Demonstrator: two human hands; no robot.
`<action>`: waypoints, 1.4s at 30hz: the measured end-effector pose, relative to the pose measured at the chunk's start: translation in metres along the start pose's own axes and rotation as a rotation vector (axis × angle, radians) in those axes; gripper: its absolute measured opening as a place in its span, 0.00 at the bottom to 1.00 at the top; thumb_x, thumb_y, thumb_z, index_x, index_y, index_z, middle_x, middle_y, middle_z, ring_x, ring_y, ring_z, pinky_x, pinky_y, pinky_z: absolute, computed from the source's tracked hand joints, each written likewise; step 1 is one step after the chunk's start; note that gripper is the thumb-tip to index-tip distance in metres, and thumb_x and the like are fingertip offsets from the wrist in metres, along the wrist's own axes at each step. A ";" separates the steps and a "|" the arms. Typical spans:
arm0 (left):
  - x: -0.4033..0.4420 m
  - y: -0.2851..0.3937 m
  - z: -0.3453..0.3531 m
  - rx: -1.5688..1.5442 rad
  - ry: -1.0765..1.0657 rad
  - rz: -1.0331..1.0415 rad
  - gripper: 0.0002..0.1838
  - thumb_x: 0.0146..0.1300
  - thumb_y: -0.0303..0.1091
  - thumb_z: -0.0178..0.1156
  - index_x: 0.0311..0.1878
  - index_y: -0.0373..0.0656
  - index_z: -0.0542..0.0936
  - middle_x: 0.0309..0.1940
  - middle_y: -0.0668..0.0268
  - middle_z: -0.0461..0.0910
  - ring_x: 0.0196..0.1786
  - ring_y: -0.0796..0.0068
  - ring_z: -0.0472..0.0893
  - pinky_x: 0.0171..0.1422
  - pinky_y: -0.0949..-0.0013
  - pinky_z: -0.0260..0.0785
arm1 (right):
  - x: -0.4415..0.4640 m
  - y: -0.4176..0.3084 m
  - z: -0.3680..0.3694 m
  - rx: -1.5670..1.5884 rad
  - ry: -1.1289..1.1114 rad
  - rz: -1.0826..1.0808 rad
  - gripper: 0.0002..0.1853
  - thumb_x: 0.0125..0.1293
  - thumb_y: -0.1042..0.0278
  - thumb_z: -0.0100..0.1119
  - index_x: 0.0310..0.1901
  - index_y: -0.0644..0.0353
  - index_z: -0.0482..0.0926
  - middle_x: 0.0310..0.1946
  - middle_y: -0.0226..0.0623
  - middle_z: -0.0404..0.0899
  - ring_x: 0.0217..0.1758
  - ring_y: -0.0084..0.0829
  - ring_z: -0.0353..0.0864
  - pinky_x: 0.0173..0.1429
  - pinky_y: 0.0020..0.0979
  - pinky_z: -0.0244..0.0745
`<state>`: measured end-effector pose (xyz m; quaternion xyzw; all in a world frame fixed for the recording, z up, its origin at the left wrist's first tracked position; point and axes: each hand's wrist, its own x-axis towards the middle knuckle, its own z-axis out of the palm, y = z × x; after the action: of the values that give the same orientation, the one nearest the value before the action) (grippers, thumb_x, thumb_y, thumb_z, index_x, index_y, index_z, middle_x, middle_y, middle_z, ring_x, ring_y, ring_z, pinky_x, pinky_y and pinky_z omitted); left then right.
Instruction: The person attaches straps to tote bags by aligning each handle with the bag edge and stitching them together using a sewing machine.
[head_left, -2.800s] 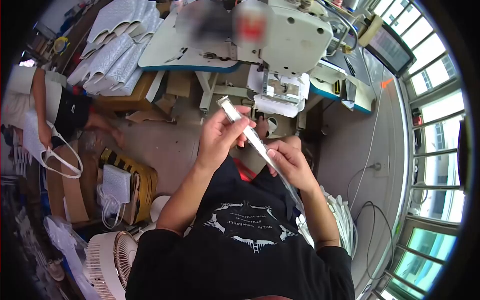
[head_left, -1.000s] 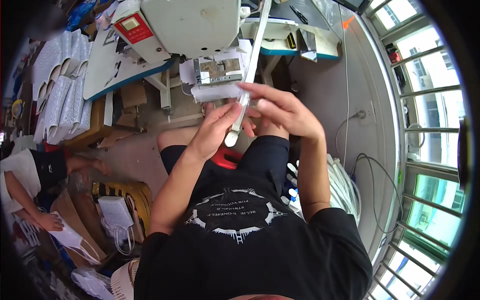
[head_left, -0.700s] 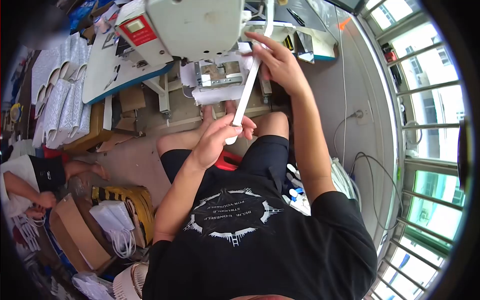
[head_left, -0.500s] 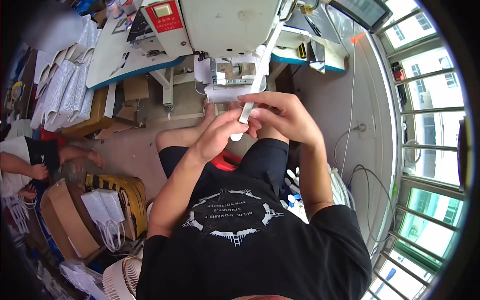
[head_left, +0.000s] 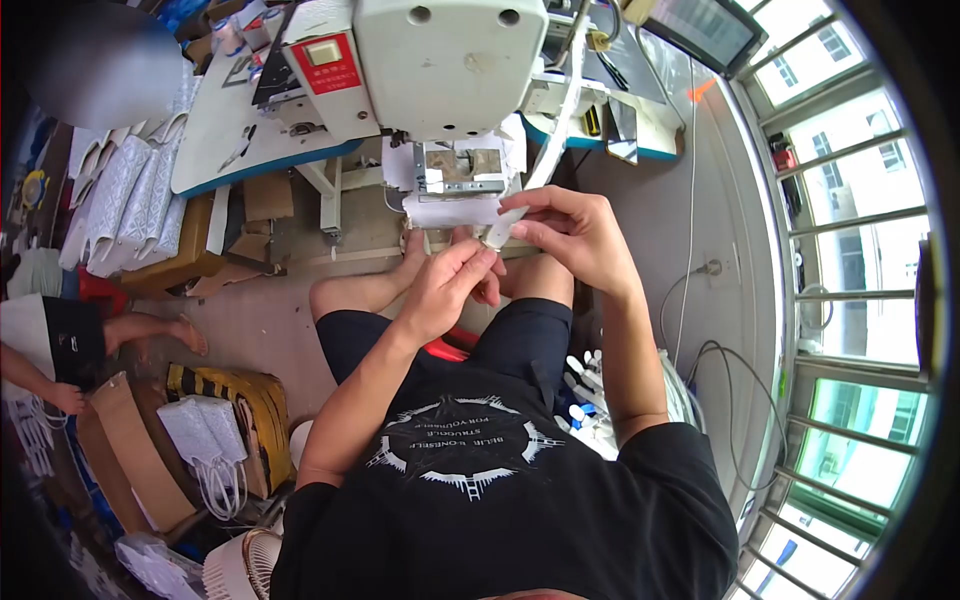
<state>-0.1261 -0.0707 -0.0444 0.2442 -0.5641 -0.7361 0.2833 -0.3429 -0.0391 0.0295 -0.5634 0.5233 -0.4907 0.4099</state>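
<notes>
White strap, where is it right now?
In the head view, the white strap is right of centre, running from between the left hand and right hand up past the right side of the machine head.

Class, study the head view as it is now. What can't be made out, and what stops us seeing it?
All in the head view:
- Lower tip of the white strap: hidden by the left hand's fingers.
- Small print on the red label: too small.
- Co-worker's upper body: cut off by the left edge.
- Fan's lower part: cut off by the bottom edge.
</notes>
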 end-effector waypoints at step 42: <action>0.026 0.017 -0.012 1.522 0.479 0.312 0.29 0.75 0.61 0.57 0.62 0.48 0.85 0.79 0.35 0.60 0.85 0.34 0.53 0.84 0.28 0.44 | 0.125 0.041 -0.007 -0.865 0.024 -0.606 0.09 0.60 0.73 0.69 0.43 0.55 0.88 0.35 0.40 0.84 0.42 0.48 0.85 0.44 0.46 0.83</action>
<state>-0.1347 -0.1004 -0.0317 0.4393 -0.8617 -0.0309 0.2519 -0.3614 -0.1676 0.0068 -0.8015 0.4963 -0.3325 -0.0263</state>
